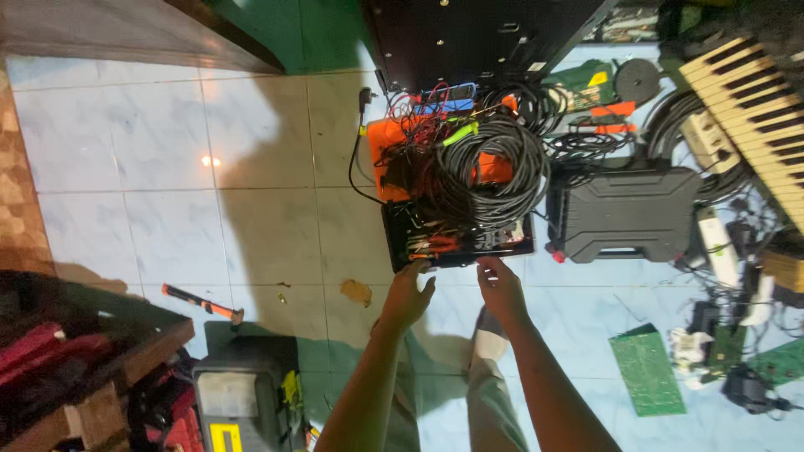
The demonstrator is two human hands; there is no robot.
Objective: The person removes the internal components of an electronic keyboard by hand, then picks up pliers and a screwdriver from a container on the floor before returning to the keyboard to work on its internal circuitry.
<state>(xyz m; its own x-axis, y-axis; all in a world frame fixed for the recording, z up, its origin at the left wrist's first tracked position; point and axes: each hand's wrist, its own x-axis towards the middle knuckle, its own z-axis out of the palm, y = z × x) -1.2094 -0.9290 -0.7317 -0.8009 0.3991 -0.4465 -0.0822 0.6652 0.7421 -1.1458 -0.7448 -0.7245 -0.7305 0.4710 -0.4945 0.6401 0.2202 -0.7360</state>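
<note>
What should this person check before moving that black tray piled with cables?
1. Both hands on the tray: ok. The left hand and right hand touch the near edge of the black tray.
2. Firm grip: cannot tell; the fingers only reach its edge.
3. Load stable: not ok. The coiled grey cable is piled high and spills past the tray.
4. Cables free: not ok. Red wires tangle over the orange case behind.
5. Space beside it: not ok. The dark tool case sits close on one side.
6. Floor towards the person: ok, apart from a small brown scrap on the tiled floor.
</note>
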